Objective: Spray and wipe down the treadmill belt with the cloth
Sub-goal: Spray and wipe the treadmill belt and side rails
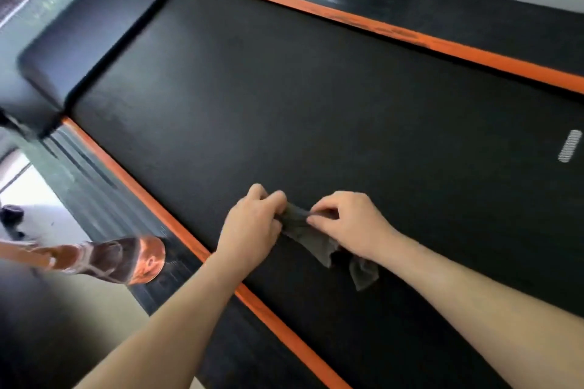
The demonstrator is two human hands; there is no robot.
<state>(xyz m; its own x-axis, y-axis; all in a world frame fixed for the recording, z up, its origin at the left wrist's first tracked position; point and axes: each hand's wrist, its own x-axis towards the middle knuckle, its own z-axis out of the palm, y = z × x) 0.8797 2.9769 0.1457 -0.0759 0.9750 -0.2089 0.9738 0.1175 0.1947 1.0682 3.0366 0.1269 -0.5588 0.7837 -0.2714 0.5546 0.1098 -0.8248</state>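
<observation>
Cloth (303, 230) pinched between left hand (252, 224), right hand (347, 224), above belt (284, 88).

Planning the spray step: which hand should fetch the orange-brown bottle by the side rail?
Probably left. The left hand is nearer the orange-brown bottle at the black side rail; the right hand can hold the dark grey cloth alone.

Belt (284, 98) lies bare ahead; bottle (126, 259) flanks left rail (139, 189).
</observation>
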